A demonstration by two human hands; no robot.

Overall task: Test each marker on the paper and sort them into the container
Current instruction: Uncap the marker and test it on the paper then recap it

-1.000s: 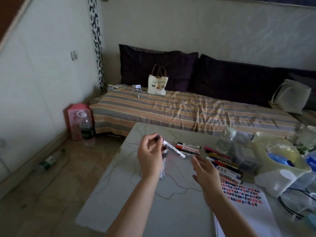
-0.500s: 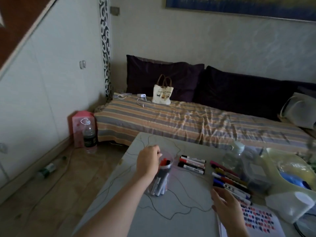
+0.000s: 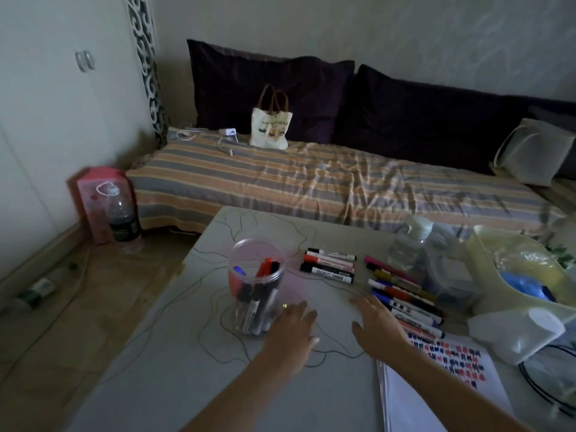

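A clear plastic jar (image 3: 257,286) stands on the grey table (image 3: 162,378) and holds several markers with red, black and blue caps. My left hand (image 3: 291,333) hovers low just right of the jar, fingers relaxed, holding nothing. My right hand (image 3: 375,328) is spread flat over the table, its fingertips near a row of loose markers (image 3: 405,299). Three more markers (image 3: 328,265) lie side by side behind the hands. The test paper (image 3: 448,369), covered with red and blue marks, lies under my right forearm.
A water bottle (image 3: 411,247), a clear box and a pale yellow basin (image 3: 511,275) with plastic bags crowd the table's right side. Black cable (image 3: 542,391) lies at the right edge. A striped daybed (image 3: 311,182) runs behind the table. Bottles stand on the floor at left.
My left hand dropped the marker into the jar, let go and came down to the table beside it. My right hand moved forward toward the loose markers. The camera tilted down.
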